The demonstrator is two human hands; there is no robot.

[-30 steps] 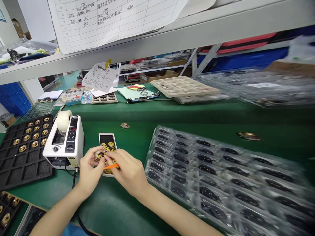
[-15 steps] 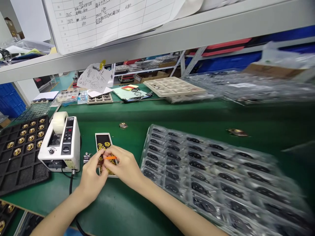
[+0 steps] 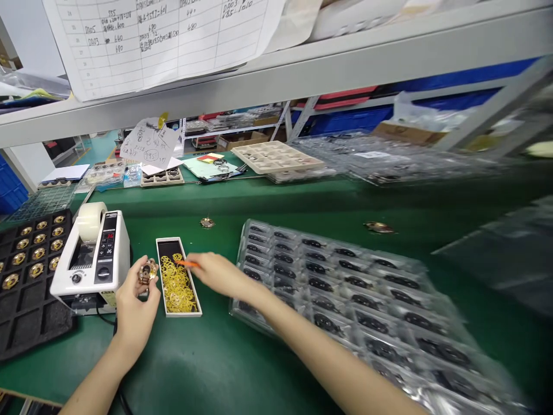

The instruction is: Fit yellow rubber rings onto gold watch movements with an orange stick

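My left hand [image 3: 137, 300] is closed on a small round copper-coloured metal part [image 3: 147, 272], held upright between thumb and fingers just left of the white tray. My right hand [image 3: 211, 271] pinches a thin orange tool [image 3: 189, 264]. Its tip reaches over the upper part of the long white tray [image 3: 197, 300] and is near or touching the yellow pieces. Many thin yellow ring-like pieces [image 3: 176, 288] lie heaped on the tray's dark bottom.
A white tape dispenser [image 3: 101, 271] stands at left beside a black foam tray [image 3: 21, 311] of gold round parts. Clear plastic trays [image 3: 328, 288] with black parts fill the right. Loose metal parts [image 3: 207, 222] lie behind. A grey shelf [image 3: 302, 63] crosses above.
My hands were together over the white tray and have parted. The left moved left with the metal part; the right holds the orange tool at the yellow pieces. The view shifted right.
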